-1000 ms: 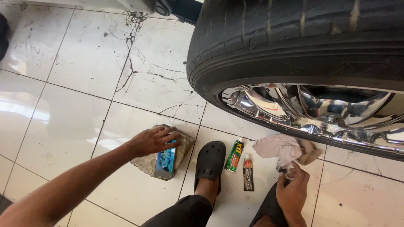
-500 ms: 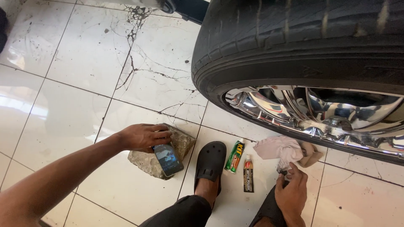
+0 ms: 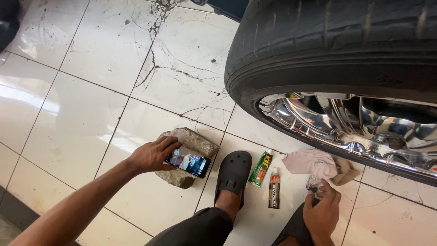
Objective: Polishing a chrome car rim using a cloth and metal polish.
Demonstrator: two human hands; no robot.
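My left hand (image 3: 152, 154) grips one end of a phone (image 3: 188, 162) with a lit screen, which lies on a rough grey stone (image 3: 191, 141) on the floor. My right hand (image 3: 322, 211) rests low at the right, fingers curled on a small dark-stained piece of cloth (image 3: 313, 183). Just above it lies a crumpled pink rag (image 3: 310, 161) by the chrome wheel rim (image 3: 346, 125). Between the hands my foot sits in a black clog (image 3: 233, 173), with a green tube (image 3: 261, 168) and a dark tube (image 3: 274, 187) beside it.
A large black tyre (image 3: 327, 50) fills the upper right. A tan cloth (image 3: 346, 171) lies under the rim. The floor is glossy white tile (image 3: 82, 91) with dark cracks and stains. A dark object (image 3: 9, 20) sits at the top left corner.
My left hand has turned the phone from upright to flat across the stone, screen facing up. The view has shifted slightly; the right hand stays by the rag.
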